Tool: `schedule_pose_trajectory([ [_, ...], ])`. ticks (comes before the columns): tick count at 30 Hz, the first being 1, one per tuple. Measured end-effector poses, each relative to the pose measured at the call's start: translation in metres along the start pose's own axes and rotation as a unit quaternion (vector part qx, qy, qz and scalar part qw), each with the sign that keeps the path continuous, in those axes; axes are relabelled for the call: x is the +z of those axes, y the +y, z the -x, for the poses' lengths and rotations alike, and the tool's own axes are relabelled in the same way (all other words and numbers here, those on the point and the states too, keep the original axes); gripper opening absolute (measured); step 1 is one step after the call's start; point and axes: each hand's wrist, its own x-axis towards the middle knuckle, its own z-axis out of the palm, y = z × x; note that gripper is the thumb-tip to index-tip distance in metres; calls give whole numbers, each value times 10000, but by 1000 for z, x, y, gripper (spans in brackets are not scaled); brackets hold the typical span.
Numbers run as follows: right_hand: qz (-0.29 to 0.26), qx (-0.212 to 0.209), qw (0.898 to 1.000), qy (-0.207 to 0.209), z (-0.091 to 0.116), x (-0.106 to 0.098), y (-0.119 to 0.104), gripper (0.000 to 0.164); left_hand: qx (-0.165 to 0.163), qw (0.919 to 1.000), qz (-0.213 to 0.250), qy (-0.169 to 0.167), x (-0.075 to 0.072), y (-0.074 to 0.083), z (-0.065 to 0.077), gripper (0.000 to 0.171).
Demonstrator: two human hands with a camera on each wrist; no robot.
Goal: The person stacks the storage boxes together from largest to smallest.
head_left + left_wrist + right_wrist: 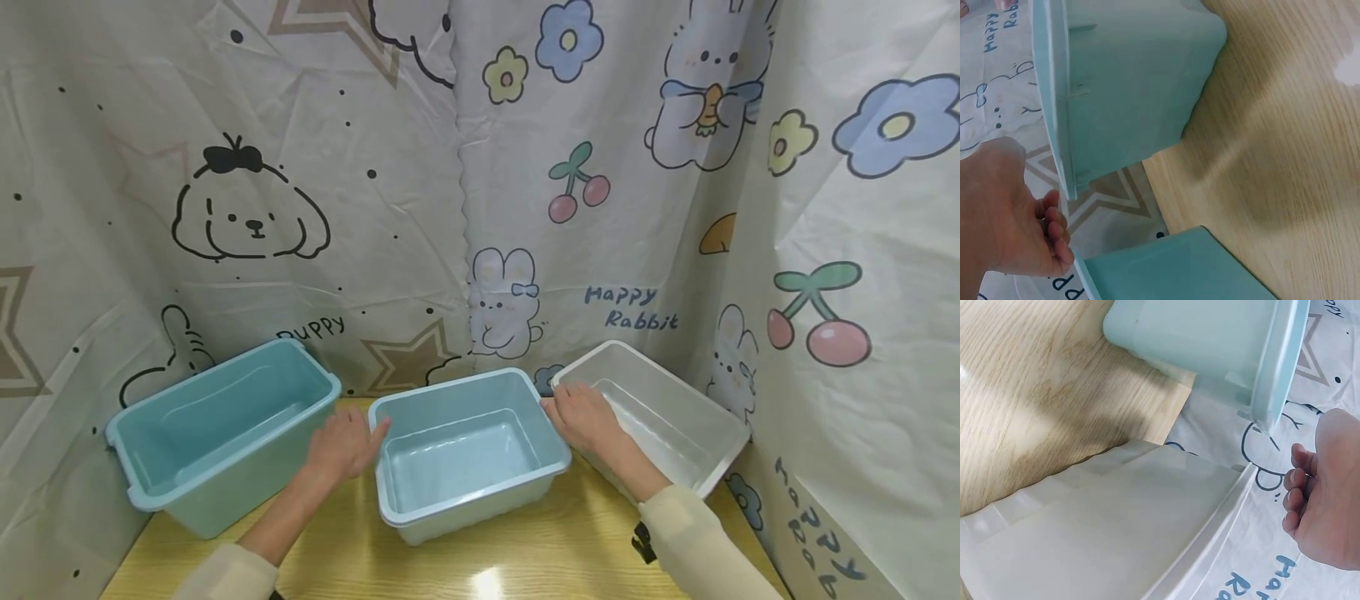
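One deep teal plastic bin (247,473), long, rectangular and open-topped, stands at the far left, set at a slant on a yellowish wood-grain table (345,550). Behind it hangs a whitish curtain (405,250) printed with a black-outlined puppy head (251,223) and brown stars.

Just right of the teal bin's near corner is the left hand (341,446), coming out of a pale cream sleeve (228,575). Its fingers are loosely bent and grasp nothing, with the thumb pointing toward the next bin; whether the fingertips touch the teal rim I cannot tell.

In the middle stands a light blue rectangular plastic bin (480,510), upright, with a rounded rim and nothing inside it. To its right comes the right hand (588,417), in the gap between this bin and the next. Its fingers curl slackly around nothing; the right wrist view shows them apart from both rims. A matching cream sleeve (697,533) covers that forearm, with a black strap piece (642,543) at its edge.

Farthest right, a whitish rectangular plastic bin (667,400) sits angled, also empty, beside curtain folds printed with pink cherries (840,342).
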Motion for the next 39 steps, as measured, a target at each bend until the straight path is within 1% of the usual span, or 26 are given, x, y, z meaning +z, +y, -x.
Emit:
schedule_pose_trajectory([
  [7,344,-53,9994,3,-1,10,0,33,96,9982,-456,367,8,5,5,65],
  [13,533,-219,9983,118,0,14,0,32,32,9969,-703,352,13,10,8,68],
  [17,622,-351,9972,215,1,18,2,32,25,9967,-711,398,17,12,9,66],
  [21,713,-406,9964,210,1,22,3,33,27,9965,-719,418,22,12,10,65],
  [27,772,-352,9964,-67,0,27,4,35,5,9973,-679,297,26,10,11,65],
  [32,774,-290,9961,-316,-2,28,4,36,-17,9979,-633,133,28,9,11,65],
  [36,712,-239,9956,-569,-6,27,3,39,-55,9984,-560,-16,27,9,12,63],
  [39,683,-235,9946,-740,-8,25,1,41,-19,9985,-528,-112,26,8,12,60],
])
